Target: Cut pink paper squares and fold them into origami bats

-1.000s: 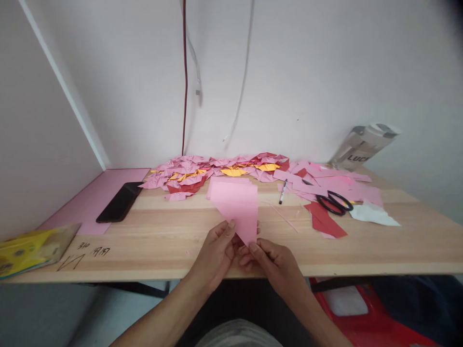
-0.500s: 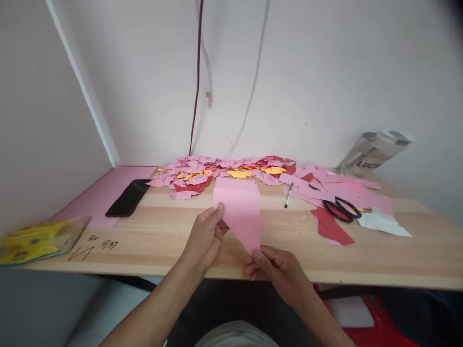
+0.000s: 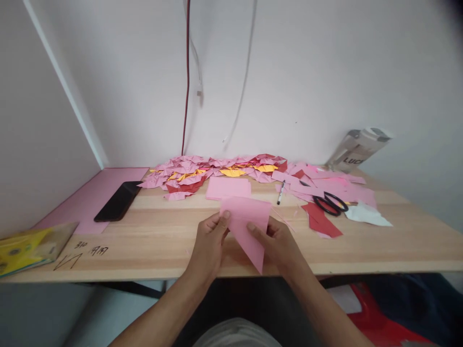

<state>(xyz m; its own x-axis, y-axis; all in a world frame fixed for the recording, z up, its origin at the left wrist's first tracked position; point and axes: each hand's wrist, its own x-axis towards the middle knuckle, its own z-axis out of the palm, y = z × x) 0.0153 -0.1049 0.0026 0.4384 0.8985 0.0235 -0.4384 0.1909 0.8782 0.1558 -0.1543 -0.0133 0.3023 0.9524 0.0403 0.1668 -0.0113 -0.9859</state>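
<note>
A pink sheet of paper [image 3: 246, 217] is held up between both hands over the table's front part, its lower end narrowing to a point. My left hand [image 3: 211, 241] pinches its left edge, thumb on the near face. On the right side, my right hand [image 3: 277, 243] grips the sheet, thumb lying flat on the paper and fingers mostly hidden behind. Just beyond lies a stack of pink paper [image 3: 226, 188] on the table. Behind that runs a long heap of folded paper pieces [image 3: 188, 168], mostly pink, with some yellow and red.
Black-handled scissors [image 3: 331, 204], a marker [image 3: 280, 193], red scraps [image 3: 321, 220], a white paper piece [image 3: 368, 214] and pink offcuts [image 3: 347, 188] lie to the right. At left are a black phone [image 3: 118, 201] and a yellow packet [image 3: 29, 248]. A bag [image 3: 358, 149] leans by the wall.
The pink sheet has come nearer to me, away from the stack behind it. My right hand has slid up from the sheet's lower tip to its right side. The view has shifted slightly.
</note>
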